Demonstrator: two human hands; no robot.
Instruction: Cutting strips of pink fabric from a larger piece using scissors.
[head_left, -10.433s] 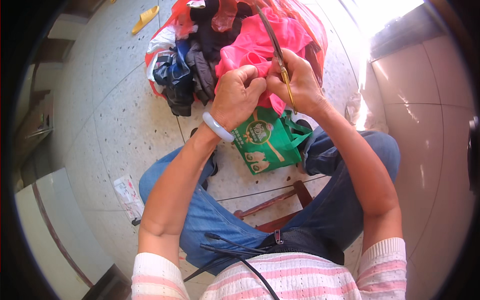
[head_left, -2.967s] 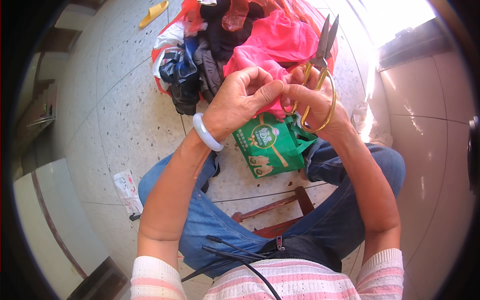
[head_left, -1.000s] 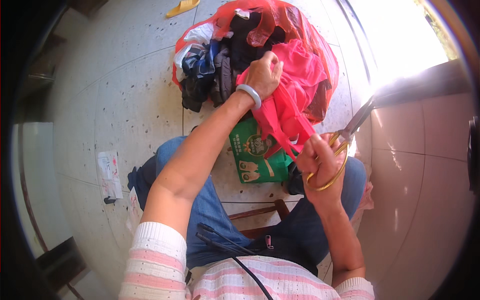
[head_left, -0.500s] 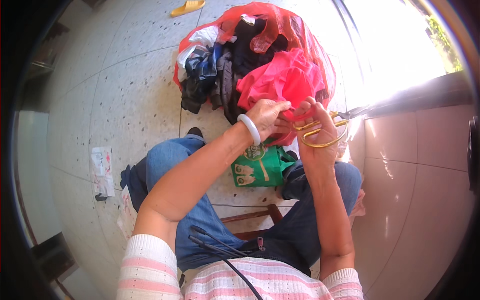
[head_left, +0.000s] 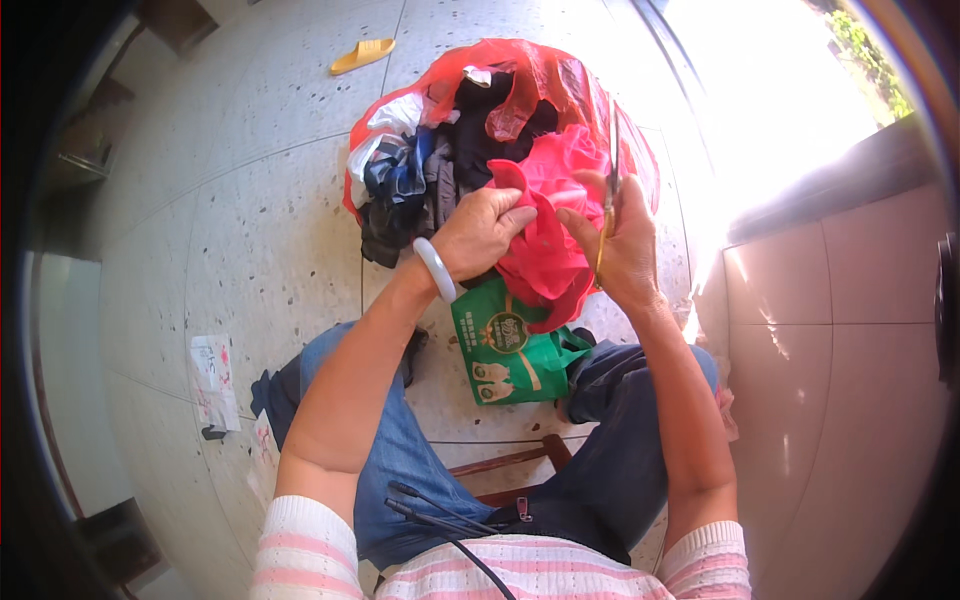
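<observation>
A bright pink-red cloth (head_left: pixel 545 255) is pinched between the thumb and fingers of my left hand (head_left: pixel 478 232), which wears a pale bangle. Its lower part hangs down over a green bag (head_left: pixel 535 372). My right hand (head_left: pixel 633 245) is closed on a pair of scissors (head_left: pixel 606 228) with gold handles. The scissors are seen edge-on, blades pointing away from me, beside the cloth. Whether the blades are parted I cannot tell. Behind my hands lies a big red plastic bag (head_left: pixel 535 62) filled with dark, grey and white clothes.
A yellow slipper (head_left: pixel 362 56) lies on the tiled floor beyond the bag. Printed paper (head_left: pixel 214 382) lies to the left. A tiled wall (head_left: pixel 775 270) runs along the right, below a bright opening. Part of a wooden stool (head_left: pixel 553 452) shows between my knees.
My left hand has moved left, drawing a piece of the pink-red cloth with it. My right hand has turned the scissors from lying sideways to pointing forward, blades away from me.
</observation>
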